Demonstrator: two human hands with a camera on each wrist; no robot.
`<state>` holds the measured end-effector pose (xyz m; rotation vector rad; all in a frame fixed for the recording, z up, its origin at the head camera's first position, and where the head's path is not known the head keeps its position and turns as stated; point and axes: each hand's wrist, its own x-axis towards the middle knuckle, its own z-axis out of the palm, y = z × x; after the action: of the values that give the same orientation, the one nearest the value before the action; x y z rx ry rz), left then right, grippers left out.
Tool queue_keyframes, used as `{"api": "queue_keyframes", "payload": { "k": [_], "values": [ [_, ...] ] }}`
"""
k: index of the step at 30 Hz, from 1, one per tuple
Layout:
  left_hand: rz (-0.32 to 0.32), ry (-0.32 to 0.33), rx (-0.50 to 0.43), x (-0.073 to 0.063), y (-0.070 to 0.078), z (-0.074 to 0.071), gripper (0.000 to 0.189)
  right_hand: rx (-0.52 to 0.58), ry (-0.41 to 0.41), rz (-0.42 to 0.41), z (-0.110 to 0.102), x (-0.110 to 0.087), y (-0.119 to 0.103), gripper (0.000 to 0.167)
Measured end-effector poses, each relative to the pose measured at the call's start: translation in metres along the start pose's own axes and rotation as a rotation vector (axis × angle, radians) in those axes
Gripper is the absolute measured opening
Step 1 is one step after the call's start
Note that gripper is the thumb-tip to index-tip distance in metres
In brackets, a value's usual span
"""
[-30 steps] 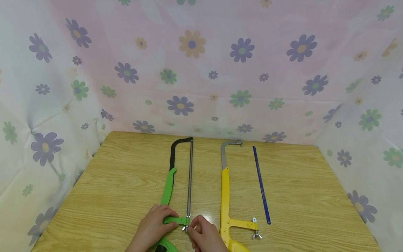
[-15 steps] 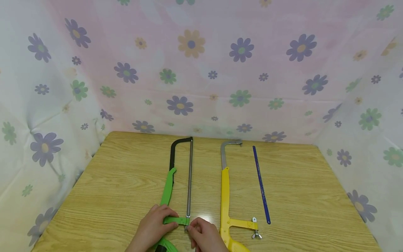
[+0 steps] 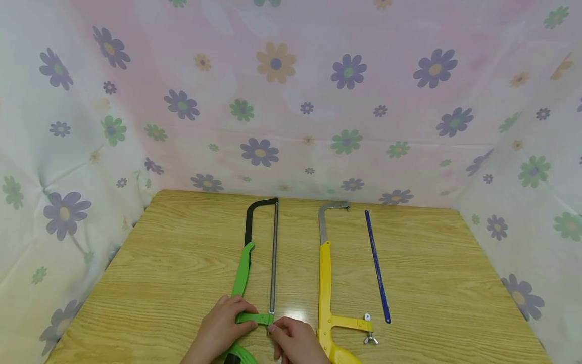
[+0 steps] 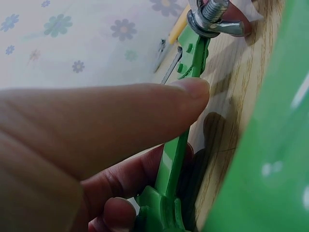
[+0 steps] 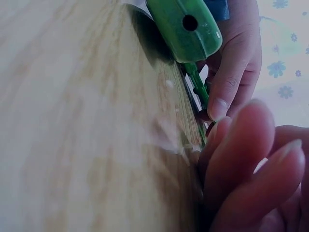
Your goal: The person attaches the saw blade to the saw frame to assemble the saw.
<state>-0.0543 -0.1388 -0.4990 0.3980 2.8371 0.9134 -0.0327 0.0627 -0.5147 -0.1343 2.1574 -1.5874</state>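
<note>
A green hacksaw (image 3: 241, 275) with a black front bow lies on the table, its grey blade (image 3: 274, 258) stretched along the right side. My left hand (image 3: 223, 326) grips the green frame near its short cross arm; in the left wrist view the thumb (image 4: 145, 108) lies over that arm with fingers beneath. At the end of the arm, my right hand (image 3: 297, 339) pinches the wing nut (image 4: 211, 21), which the fingertips mostly cover in the head view. The right wrist view shows the curled right fingers (image 5: 241, 150) close to the tabletop, with the nut hidden.
Just right of my right hand lies a yellow hacksaw (image 3: 325, 283) with no blade fitted and its own wing nut (image 3: 370, 340). Beyond it a loose blue blade (image 3: 377, 268) rests on the wooden table (image 3: 182, 253). Flowered cloth (image 3: 304, 126) walls the back and sides.
My right fingertips have shifted slightly left over the wing nut, whose wings showed plainly a second ago and are now mostly covered. The left hand and both saws stay in place.
</note>
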Motion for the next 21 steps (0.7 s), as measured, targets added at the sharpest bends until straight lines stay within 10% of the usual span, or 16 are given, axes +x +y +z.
{"api": "queue_keyframes", "payload": {
  "k": [21],
  "values": [
    [0.005, -0.010, 0.013, 0.0001, 0.0013, -0.0015, 0.018, 0.013, -0.025, -0.035, -0.0010, 0.0010, 0.0040, 0.012]
  ]
}}
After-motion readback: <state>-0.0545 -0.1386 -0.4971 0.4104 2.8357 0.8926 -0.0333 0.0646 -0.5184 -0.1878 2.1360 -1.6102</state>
